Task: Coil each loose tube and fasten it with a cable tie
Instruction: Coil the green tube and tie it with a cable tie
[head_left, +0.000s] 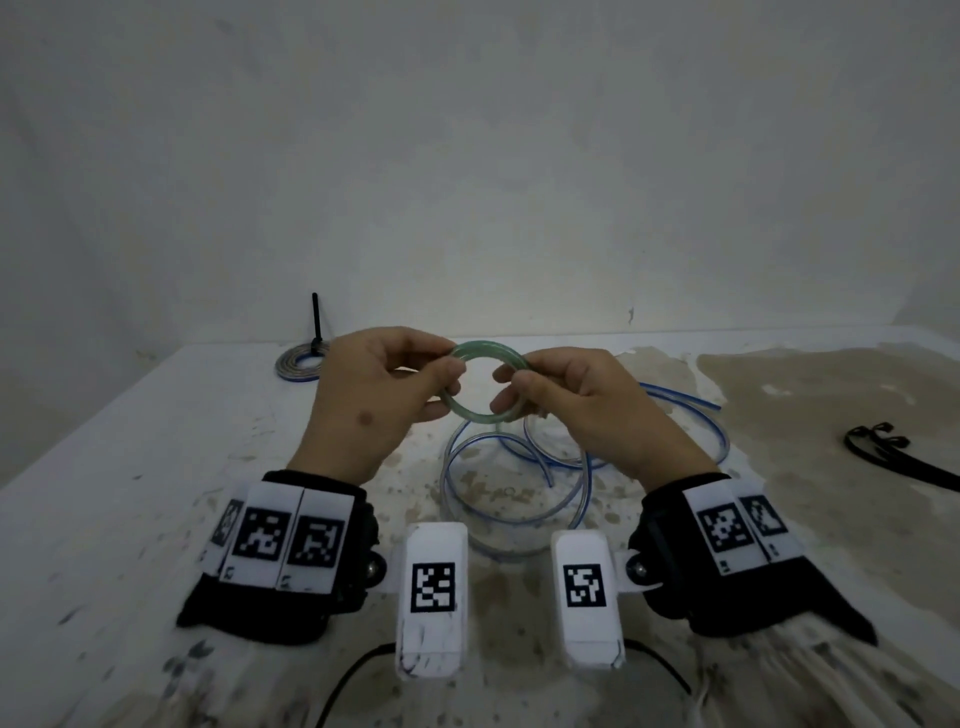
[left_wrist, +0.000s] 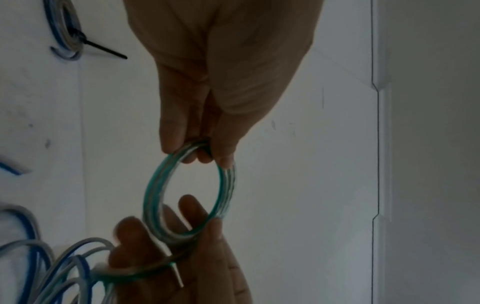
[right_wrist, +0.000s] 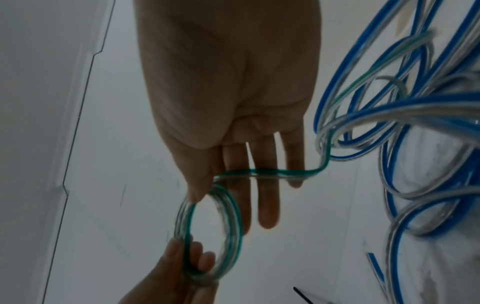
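Note:
A clear tube with a green stripe is wound into a small coil (head_left: 480, 410) held above the table. My left hand (head_left: 447, 366) pinches the coil's left side between thumb and fingers. My right hand (head_left: 511, 376) pinches its right side. In the left wrist view the coil (left_wrist: 153, 191) hangs from my left fingertips (left_wrist: 171, 142). In the right wrist view the thumb presses the coil (right_wrist: 235, 216), and the tube's loose tail (right_wrist: 272, 171) crosses my fingers toward the pile. Loose blue-striped tubes (head_left: 519, 467) lie tangled on the table below.
A finished coil with a black cable tie (head_left: 301, 364) lies at the back left of the white stained table (head_left: 156, 467). Spare black cable ties (head_left: 883, 452) lie at the right. A wall stands behind the table.

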